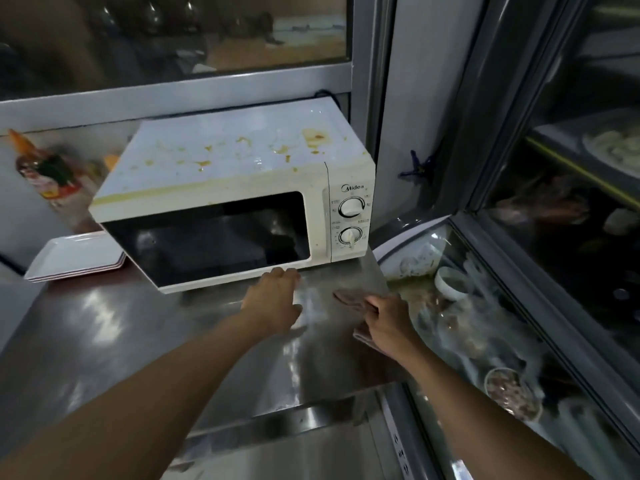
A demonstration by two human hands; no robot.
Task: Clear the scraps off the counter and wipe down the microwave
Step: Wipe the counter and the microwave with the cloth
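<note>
A white microwave (235,188) stands on the steel counter (104,341), its top spotted with yellow-brown stains and its door closed. My left hand (273,299) reaches to the lower front edge of the door, fingers straight and touching it. My right hand (388,323) lies on a brownish cloth (349,296) spread flat on the counter just right of the left hand, fingers curled over the cloth. Loose scraps on the counter are too blurred to make out.
A stack of white trays (76,258) sits left of the microwave, with a sauce bottle (41,168) behind it. A glass display case (485,323) holding bowls and food borders the counter's right side. A window frame runs behind the microwave.
</note>
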